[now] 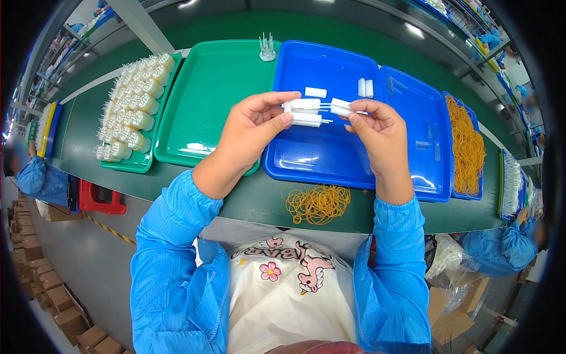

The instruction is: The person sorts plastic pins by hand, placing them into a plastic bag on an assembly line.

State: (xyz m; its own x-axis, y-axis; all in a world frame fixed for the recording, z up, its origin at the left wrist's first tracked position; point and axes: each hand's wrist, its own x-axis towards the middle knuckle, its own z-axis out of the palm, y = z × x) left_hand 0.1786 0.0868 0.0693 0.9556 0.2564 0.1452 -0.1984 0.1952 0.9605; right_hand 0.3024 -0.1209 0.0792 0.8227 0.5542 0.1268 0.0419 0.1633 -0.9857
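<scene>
Over the large blue tray (321,166), my left hand (254,123) grips a white plastic part (305,120) by its left end; thin white pins stick out of it to the right. My right hand (377,125) pinches a small white block (341,107) between thumb and fingers, and this block meets the tips of the upper pins. Whether the pins enter the block, I cannot tell. Behind my hands, a loose white block (316,92) and a pair of white blocks (365,88) lie in the tray.
A green tray (203,100) at left holds a white piece with upright pins (267,47). Farther left stand many banded white bundles (132,109). Right are a blue tray with clear pieces (428,147) and a bin of yellow rubber bands (464,147). More rubber bands (318,204) lie nearer me.
</scene>
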